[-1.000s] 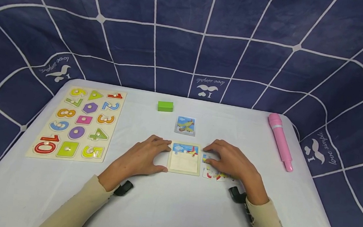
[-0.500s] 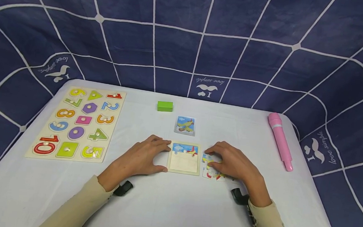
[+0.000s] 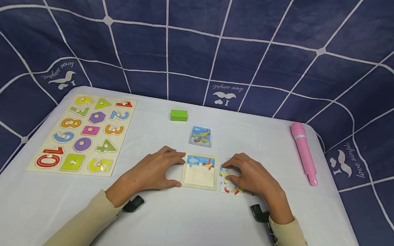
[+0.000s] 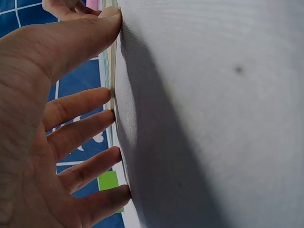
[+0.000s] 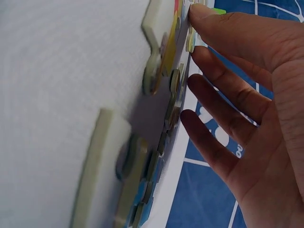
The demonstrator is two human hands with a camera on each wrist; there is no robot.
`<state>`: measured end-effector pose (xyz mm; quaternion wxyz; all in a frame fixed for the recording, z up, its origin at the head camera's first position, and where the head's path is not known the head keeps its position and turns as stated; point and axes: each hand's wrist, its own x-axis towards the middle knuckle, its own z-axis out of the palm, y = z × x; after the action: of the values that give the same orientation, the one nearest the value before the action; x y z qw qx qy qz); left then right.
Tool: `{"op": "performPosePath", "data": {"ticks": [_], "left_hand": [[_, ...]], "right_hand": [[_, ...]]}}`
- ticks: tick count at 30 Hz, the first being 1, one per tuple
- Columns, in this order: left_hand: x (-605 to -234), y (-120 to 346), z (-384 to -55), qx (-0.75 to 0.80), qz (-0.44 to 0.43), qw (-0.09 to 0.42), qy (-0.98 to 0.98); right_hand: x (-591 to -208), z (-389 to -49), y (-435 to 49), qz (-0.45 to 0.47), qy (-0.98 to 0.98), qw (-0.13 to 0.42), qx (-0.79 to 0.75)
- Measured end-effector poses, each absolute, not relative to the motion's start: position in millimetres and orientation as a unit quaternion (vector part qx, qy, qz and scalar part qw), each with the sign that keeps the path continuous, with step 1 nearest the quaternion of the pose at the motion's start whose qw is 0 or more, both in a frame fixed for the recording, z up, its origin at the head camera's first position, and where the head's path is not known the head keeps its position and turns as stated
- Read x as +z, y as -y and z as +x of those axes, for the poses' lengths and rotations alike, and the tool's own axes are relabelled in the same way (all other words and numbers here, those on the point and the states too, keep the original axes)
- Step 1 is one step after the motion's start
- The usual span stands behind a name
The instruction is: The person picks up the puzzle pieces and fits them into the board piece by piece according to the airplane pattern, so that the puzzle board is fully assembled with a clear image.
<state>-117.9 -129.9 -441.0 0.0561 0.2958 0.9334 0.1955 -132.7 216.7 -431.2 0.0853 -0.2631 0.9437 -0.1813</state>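
Observation:
A square wooden puzzle board (image 3: 199, 182) lies at the middle of the table, with blue sky and a red plane tail filling its top strip. My left hand (image 3: 154, 168) rests at its left edge, fingers spread; the left wrist view shows thumb and fingertips along that edge. Right of the board lie several picture puzzle pieces (image 3: 227, 187), partly covered by my right hand (image 3: 251, 174). In the right wrist view, the thumb and index fingertip are at opposite ends of one puzzle piece (image 5: 190, 40); the other fingers are spread. A firm grip on that piece is not visible.
Behind the board lies a plane picture card (image 3: 201, 136), with a green block (image 3: 179, 115) farther back. A number-and-shape peg board (image 3: 90, 137) covers the left side. A pink microphone-shaped stick (image 3: 304, 154) lies at the right.
My right hand has shifted slightly right, and more of the puzzle pieces shows between thumb and index finger. The left hand and the board stay in place.

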Motion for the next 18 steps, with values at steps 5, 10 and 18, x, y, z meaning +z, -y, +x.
{"op": "performPosePath", "data": {"ticks": [5, 10, 18], "left_hand": [[-441.2, 129.8, -118.0, 0.201, 0.297, 0.057, -0.932], [-441.5, 129.4, -117.8, 0.206, 0.292, 0.060, -0.932], [-440.5, 128.9, -117.1, 0.209, 0.287, 0.063, -0.933]], "right_hand": [[-432.7, -133.3, -216.8, -0.264, -0.944, 0.083, -0.180], [-432.9, -133.6, -216.5, -0.267, -0.945, 0.078, -0.175], [-430.1, -134.4, -215.4, -0.275, -0.943, 0.068, -0.176]]}}
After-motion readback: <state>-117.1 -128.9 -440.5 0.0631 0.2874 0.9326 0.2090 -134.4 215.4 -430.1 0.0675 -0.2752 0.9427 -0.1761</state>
